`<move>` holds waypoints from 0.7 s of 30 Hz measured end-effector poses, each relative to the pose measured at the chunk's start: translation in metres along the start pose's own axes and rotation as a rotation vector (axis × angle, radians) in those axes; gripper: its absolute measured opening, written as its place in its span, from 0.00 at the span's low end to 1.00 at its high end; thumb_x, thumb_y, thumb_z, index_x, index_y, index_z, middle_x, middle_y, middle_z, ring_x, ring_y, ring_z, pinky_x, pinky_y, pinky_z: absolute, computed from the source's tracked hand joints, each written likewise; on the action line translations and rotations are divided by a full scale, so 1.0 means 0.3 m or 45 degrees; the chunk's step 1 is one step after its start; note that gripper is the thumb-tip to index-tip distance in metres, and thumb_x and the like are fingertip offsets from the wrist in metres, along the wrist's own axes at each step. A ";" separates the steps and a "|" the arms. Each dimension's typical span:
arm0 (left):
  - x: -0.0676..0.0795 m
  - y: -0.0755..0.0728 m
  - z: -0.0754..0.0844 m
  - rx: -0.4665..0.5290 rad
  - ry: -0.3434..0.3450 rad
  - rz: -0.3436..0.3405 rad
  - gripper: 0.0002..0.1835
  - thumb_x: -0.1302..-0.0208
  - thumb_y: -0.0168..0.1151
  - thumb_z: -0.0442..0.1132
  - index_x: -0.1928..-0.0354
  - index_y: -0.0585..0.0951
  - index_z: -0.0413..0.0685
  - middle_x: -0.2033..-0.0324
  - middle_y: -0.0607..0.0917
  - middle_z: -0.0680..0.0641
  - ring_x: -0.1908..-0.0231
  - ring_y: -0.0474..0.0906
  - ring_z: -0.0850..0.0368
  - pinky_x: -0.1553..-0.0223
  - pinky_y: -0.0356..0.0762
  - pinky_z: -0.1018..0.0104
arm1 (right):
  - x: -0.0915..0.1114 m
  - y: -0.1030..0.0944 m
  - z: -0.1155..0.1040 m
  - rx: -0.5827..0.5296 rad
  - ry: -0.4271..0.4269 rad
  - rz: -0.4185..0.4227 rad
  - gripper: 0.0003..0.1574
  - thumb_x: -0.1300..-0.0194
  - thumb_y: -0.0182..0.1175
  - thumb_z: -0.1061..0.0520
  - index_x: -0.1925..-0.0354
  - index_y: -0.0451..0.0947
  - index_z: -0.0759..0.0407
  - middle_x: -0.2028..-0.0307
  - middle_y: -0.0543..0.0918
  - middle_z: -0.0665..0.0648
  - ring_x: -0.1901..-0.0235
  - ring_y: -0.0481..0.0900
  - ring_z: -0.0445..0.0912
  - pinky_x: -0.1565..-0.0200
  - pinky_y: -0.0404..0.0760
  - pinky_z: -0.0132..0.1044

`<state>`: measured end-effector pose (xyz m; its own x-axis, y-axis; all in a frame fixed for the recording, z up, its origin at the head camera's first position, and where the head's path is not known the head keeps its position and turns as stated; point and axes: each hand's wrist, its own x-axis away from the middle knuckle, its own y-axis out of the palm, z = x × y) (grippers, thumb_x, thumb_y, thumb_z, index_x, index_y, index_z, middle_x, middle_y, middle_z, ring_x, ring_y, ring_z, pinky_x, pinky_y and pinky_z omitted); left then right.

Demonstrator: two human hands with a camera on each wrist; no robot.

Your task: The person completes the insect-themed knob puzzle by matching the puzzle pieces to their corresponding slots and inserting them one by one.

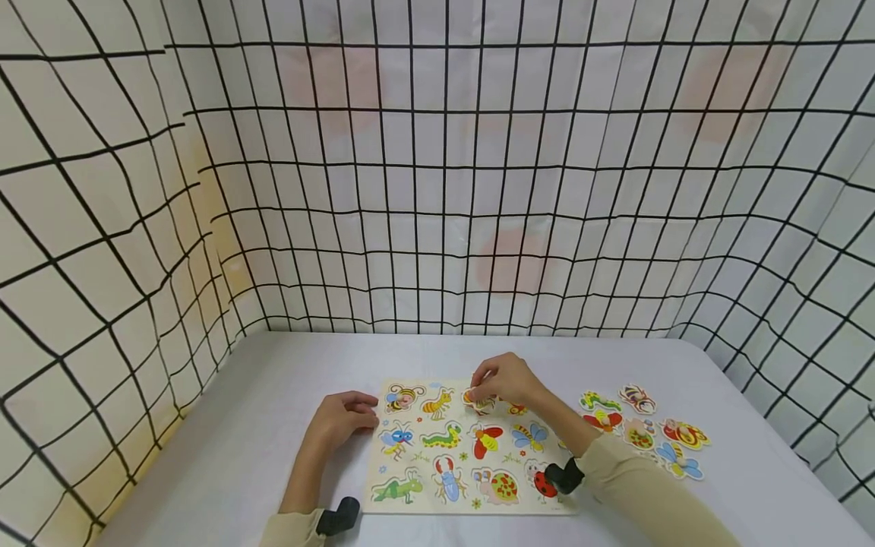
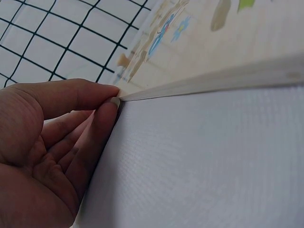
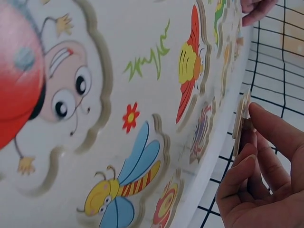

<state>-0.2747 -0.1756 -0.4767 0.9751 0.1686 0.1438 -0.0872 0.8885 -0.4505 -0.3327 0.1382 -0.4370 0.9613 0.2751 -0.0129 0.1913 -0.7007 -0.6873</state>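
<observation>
A wooden insect puzzle board (image 1: 417, 457) lies flat on the table, printed with bugs in shallow recesses. My left hand (image 1: 339, 418) is beside its upper left edge, fingertips touching the edge; in the left wrist view the fingertips (image 2: 115, 100) meet right at the board's corner. My right hand (image 1: 509, 380) pinches a thin wooden puzzle piece (image 3: 242, 121) between thumb and fingers, over the board's top row. The piece shows edge-on in the right wrist view, its picture hidden there. Close by are a spider recess (image 3: 200, 133) and a blue-winged dragonfly picture (image 3: 111, 190).
Several loose pieces lie right of the board, among them a green caterpillar (image 1: 600, 401), a spider (image 1: 637, 398), a snail (image 1: 639, 434), a butterfly (image 1: 686, 434) and a dragonfly (image 1: 679, 460). Black-lined grid walls (image 1: 444, 190) surround the white table (image 1: 287, 372).
</observation>
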 end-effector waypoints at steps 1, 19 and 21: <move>-0.001 0.001 0.000 -0.001 -0.005 0.001 0.17 0.45 0.73 0.30 0.52 0.86 0.43 0.68 0.86 0.47 0.69 0.80 0.55 0.67 0.82 0.68 | -0.001 0.005 -0.005 -0.005 0.005 -0.001 0.11 0.50 0.79 0.50 0.72 0.86 0.50 0.75 0.84 0.50 0.74 0.77 0.47 0.73 0.73 0.36; 0.003 -0.003 0.002 -0.004 0.009 0.001 0.16 0.45 0.73 0.29 0.52 0.86 0.42 0.69 0.86 0.47 0.70 0.80 0.55 0.67 0.81 0.68 | -0.024 0.103 -0.050 -0.054 0.013 0.014 0.11 0.50 0.79 0.52 0.73 0.86 0.52 0.75 0.84 0.50 0.77 0.77 0.46 0.75 0.72 0.34; 0.003 -0.002 0.003 -0.005 0.010 -0.001 0.16 0.45 0.73 0.29 0.52 0.86 0.42 0.69 0.86 0.47 0.70 0.80 0.55 0.67 0.81 0.68 | -0.027 0.112 -0.053 -0.041 0.020 0.016 0.10 0.50 0.79 0.52 0.73 0.86 0.51 0.74 0.84 0.49 0.75 0.75 0.45 0.74 0.72 0.34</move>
<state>-0.2740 -0.1757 -0.4755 0.9768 0.1645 0.1372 -0.0857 0.8871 -0.4535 -0.3308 0.1018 -0.4485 0.9666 0.2560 -0.0100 0.1851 -0.7251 -0.6633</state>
